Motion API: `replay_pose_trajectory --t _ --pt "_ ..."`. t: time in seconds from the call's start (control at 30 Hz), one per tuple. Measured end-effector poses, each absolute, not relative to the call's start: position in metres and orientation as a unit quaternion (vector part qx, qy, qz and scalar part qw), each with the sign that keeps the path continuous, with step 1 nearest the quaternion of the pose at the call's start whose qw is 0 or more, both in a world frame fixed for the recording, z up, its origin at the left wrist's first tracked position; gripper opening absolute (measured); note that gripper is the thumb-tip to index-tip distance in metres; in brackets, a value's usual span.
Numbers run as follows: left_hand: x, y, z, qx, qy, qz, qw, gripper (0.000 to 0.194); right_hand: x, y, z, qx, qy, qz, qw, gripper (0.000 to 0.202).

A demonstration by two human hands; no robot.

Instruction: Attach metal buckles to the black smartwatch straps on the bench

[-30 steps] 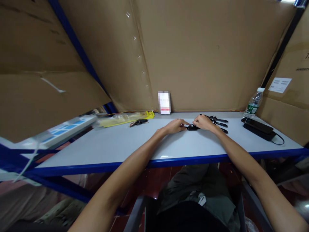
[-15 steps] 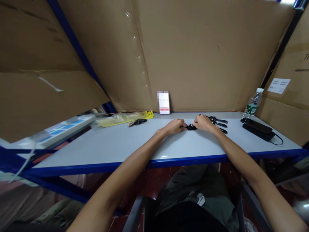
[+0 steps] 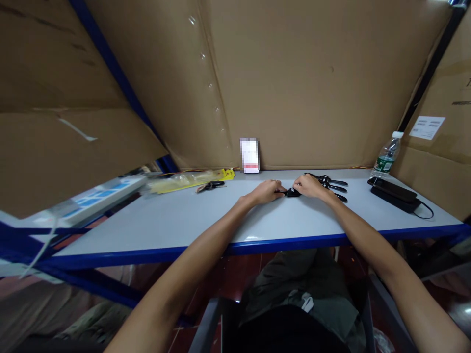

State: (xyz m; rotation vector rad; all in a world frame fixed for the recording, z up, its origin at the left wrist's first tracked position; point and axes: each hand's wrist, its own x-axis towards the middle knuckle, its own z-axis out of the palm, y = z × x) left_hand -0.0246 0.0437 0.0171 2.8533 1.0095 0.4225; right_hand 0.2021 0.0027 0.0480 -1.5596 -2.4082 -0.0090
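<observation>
Between my hands, low over the table, is a small black piece with a white mark (image 3: 293, 193). My left hand (image 3: 269, 191) is closed, its fingertips pinching the left end of this piece. Fingers bent, my right hand (image 3: 308, 186) presses against its right upper side; the fingertips partly cover it, and its exact kind cannot be made out. Just beyond the right hand lie several black-handled hand tools that look like pliers (image 3: 335, 183), their heads partly hidden by that hand.
On the left lie a black-handled tool (image 3: 210, 186) and clear bags with yellow edges (image 3: 191, 180). A phone (image 3: 250, 156) leans on the cardboard wall (image 3: 294, 88). At right are a water bottle (image 3: 387, 156) and a black case with a cord (image 3: 395, 195). The blue table edge (image 3: 287, 244) runs in front.
My right fingertips have shifted slightly on the black piece. Both hands otherwise keep their places, and the view has moved a little.
</observation>
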Motion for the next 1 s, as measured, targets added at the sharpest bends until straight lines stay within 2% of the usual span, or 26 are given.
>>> replay_pose_trajectory --t 0.27,0.77,1.0 --pt "-0.021 0.04 0.018 0.928 0.347 0.133 0.039 0.038 0.204 0.008 0.047 -0.544 -0.828 0.002 0.138 0.03" --pt "-0.021 0.037 0.02 0.933 0.339 0.122 0.014 0.035 0.204 0.002 0.053 -0.562 -0.821 -0.003 0.099 0.032" --pt "-0.02 0.036 0.021 0.933 0.338 0.121 0.009 0.035 0.206 0.003 0.056 -0.561 -0.814 0.0 0.15 0.034"
